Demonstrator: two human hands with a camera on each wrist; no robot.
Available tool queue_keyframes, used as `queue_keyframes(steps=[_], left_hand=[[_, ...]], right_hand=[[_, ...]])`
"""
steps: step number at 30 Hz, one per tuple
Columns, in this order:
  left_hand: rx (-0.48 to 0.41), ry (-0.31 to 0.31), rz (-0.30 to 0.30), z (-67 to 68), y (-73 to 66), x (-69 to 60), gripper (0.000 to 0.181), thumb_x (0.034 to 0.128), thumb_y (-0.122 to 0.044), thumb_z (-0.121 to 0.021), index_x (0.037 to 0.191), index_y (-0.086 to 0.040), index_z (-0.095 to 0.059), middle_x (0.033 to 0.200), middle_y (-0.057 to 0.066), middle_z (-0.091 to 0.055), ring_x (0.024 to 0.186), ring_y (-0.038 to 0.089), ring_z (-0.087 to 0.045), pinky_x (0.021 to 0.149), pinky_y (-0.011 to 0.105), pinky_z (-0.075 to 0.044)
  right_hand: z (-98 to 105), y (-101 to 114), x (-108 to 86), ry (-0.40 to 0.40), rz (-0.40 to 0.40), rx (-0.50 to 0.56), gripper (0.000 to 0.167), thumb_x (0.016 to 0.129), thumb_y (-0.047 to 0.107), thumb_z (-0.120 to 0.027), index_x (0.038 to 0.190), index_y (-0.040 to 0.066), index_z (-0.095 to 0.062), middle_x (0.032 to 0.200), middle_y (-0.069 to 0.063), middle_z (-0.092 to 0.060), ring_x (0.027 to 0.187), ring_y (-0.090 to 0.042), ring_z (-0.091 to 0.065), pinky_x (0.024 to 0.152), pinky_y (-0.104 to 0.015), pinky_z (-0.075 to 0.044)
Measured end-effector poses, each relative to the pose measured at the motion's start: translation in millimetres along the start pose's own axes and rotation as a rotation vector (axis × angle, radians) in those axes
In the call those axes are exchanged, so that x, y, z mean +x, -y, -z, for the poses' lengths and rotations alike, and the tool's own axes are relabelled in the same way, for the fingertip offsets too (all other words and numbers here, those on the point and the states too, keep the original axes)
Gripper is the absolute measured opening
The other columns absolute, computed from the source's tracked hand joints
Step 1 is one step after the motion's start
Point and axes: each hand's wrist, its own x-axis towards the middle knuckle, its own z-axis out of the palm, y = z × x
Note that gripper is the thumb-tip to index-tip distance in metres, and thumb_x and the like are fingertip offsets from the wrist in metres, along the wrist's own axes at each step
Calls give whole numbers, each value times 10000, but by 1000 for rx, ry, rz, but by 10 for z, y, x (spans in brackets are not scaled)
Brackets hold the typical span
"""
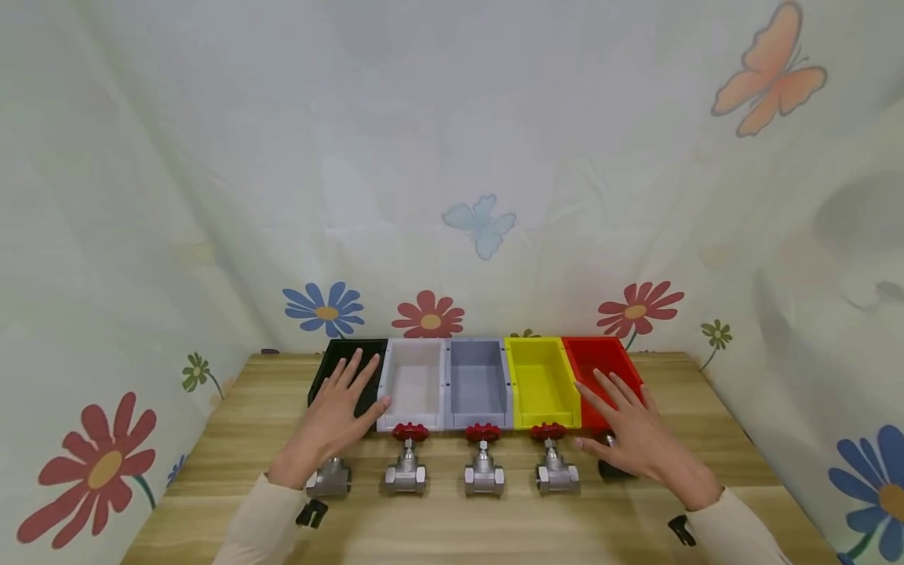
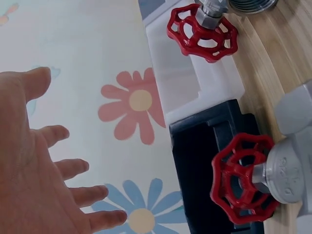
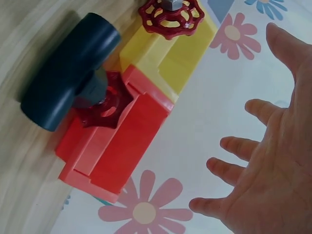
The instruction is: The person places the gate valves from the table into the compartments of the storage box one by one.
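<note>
The left hand (image 1: 337,417), fingers spread and holding nothing, hovers over the black bin (image 1: 369,400) and a silver valve (image 1: 330,479). In the left wrist view that valve's red handwheel (image 2: 243,178) stands beside the black bin. Above the red bin (image 1: 621,357) the right hand (image 1: 632,431) is also spread and empty. A dark valve (image 1: 613,469) is partly hidden under it; the right wrist view shows its dark body (image 3: 70,73) and red handwheel (image 3: 109,105). Between the hands, silver valves with red handwheels stand on the table: left one (image 1: 406,476), middle one (image 1: 483,476), right one (image 1: 556,475).
A white bin (image 1: 414,380), a grey bin (image 1: 479,380) and a yellow bin (image 1: 542,380) stand side by side between the black and red ones. They sit on a wood-grain table (image 1: 452,526). Behind hangs a pale curtain (image 1: 395,157) with flowers and butterflies.
</note>
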Motion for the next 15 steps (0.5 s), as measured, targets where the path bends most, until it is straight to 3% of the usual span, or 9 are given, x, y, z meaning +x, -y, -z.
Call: queue_keyframes(steps=[8,15], left_hand=[[-32,-4,52,-31,166,21,800,958,-652,-426,1593,-250,-150,1661,153,-94,1510,450,-94,1165,676,-168],[-67,3,110,-53,333,13,809,967,-627,-436,1594,-206,-148,1653,197,-85,1485,507,-105,1104,732,-213]], right_hand=[[-34,-76,-72,-10,18,2,879,801,641,-668,1521,228,-378,1595,-173,-290,1440,-446,-246,1057,-802,-176],[-57,-108,-130,8,18,4,865,803,598,-697,1517,222,-385,1580,-178,-317,1419,-455,-282,1051,-797,-210]])
